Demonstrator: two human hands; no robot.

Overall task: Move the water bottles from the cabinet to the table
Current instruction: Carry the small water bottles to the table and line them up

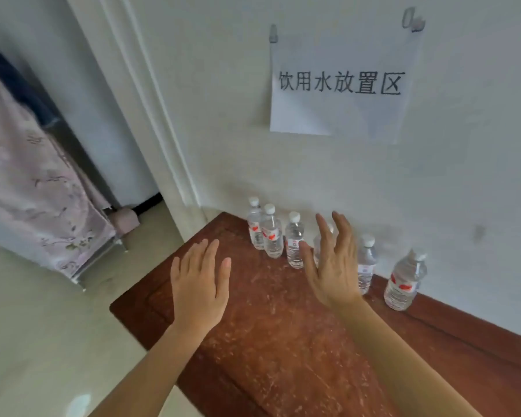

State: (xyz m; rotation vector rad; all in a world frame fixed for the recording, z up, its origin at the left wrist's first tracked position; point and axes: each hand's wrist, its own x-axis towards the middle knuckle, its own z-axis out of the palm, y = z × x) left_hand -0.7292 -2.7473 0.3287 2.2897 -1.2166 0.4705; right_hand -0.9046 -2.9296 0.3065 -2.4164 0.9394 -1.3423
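Water bottles [294,240] — head view, six counted. They are clear plastic with white caps and red-and-white labels. All stand upright in a loose row at the foot of the wall [223,115], right of centre in the frame.
- Spacing: three stand close together at the row's left end, one is mostly hidden behind your right hand, and two stand further apart toward the right edge.
- Support: one reddish wooden top [283,341], its surface scuffed. Keeping the row tight to the wall likely leaves the front of the top free for reaching.
- Whether this top is the cabinet or the table cannot be told from the frame. The notice above suggests a set-down spot for drinking water.
- Paper sign [340,85], one, in the upper right, hung from two clear hooks [273,34].
- Left hand [197,284], one, lower centre. It is palm down over the top, fingers straight and close together, thumb out — holding nothing.
- Right hand [331,266], one, just right of centre. It is raised in front of the fourth bottle, fingers straight and slightly apart, gripping nothing. Whether it touches that bottle cannot be told. By its placing, you look set to deal with that bottle.
- Patterned cloth [36,191], one, draped at the left edge over the pale floor [42,341].
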